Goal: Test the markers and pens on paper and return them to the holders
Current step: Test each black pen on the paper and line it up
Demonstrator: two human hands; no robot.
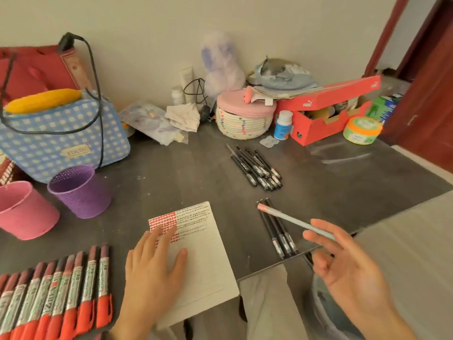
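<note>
Hands over a dark table [171,182], seen from the head camera. We see the left hand [157,263] lying flat with its fingers spread, pressing on the left part of the paper [203,261]. Its fingertips reach a block of red marks in the sheet's upper left corner, and rows of black marks fill the upper right.

The right hand [343,266] is raised palm-up to the right of the sheet, its fingers loosely curled. It pinches a pale blue pen [291,220] by one end. The pen's pink end points up and to the left, crossing in front of three black pens [277,231] that lie side by side near the table's edge.

Farther back, a larger group of black pens [257,168] lies in a loose bundle. A row of red markers [61,290] lies side by side at the lower left, just beside the left hand. Two holders stand upright at the left, well apart from the paper: the purple holder [81,192] and, nearer the edge, the pink holder [22,212]. We cannot tell whether either holds anything. Behind them stands a blue checked bag [61,138], and a red shoebox [326,116] sits at the far right.
</note>
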